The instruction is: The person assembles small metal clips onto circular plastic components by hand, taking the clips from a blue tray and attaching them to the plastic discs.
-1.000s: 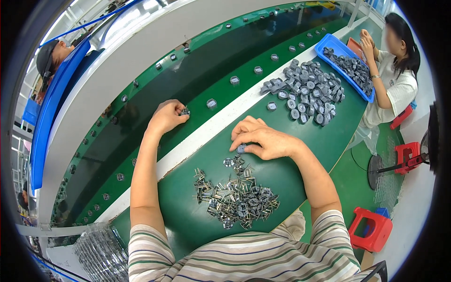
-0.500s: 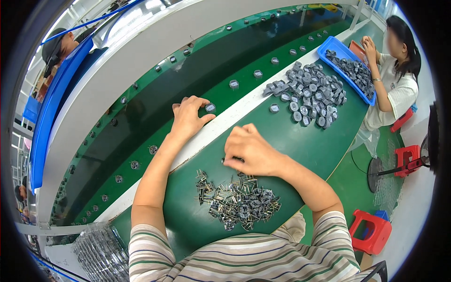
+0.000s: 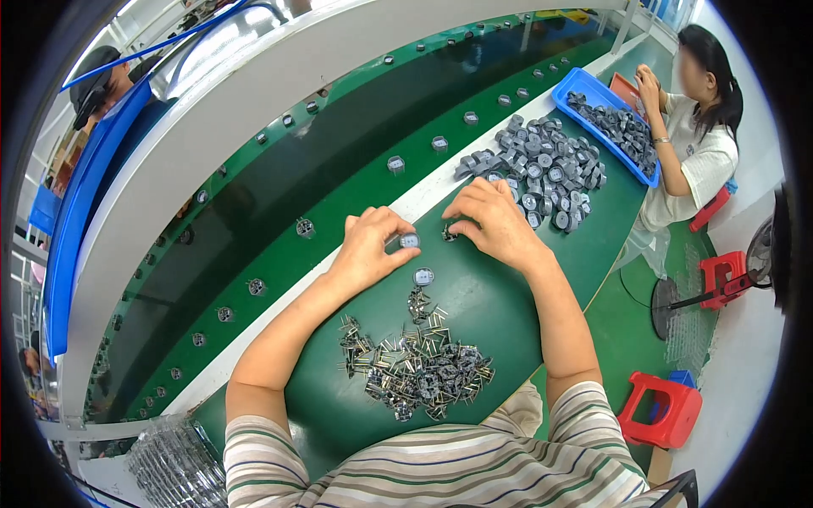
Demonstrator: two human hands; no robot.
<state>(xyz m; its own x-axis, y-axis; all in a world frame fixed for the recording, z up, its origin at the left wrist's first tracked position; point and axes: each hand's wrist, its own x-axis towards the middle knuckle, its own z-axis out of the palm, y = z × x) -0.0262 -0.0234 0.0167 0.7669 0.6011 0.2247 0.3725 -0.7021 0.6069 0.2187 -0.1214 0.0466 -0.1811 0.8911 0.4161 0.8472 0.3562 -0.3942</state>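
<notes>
Between the thumb and fingers of my left hand (image 3: pixel 368 247) is a round grey plastic housing (image 3: pixel 410 240) with a pale face, held just above the green worktop (image 3: pixel 500 313). My right hand (image 3: pixel 495 222) pinches a small dark circuit piece (image 3: pixel 449 233) a little to the right of it. Another grey cup (image 3: pixel 423 276) lies on the worktop below my hands. Nearer my body spreads a heap of circuit pieces with metal pins (image 3: pixel 428 372). Past my right hand is a big pile of grey housings (image 3: pixel 550 169), partly hidden by my fingers.
A conveyor belt (image 3: pixel 339 182) carrying spaced-out parts runs along the far left, behind a white rail (image 3: pixel 423 196). A blue tray (image 3: pixel 580 78) of grey housings stands beside a co-worker (image 3: pixel 699 144). On the right are a red stool (image 3: pixel 656 411) and a fan (image 3: pixel 762 245).
My left hand has come back from over the belt edge to the worktop, still with a grey housing. My right hand has moved up and away from the pin heap, holding a circuit piece.
</notes>
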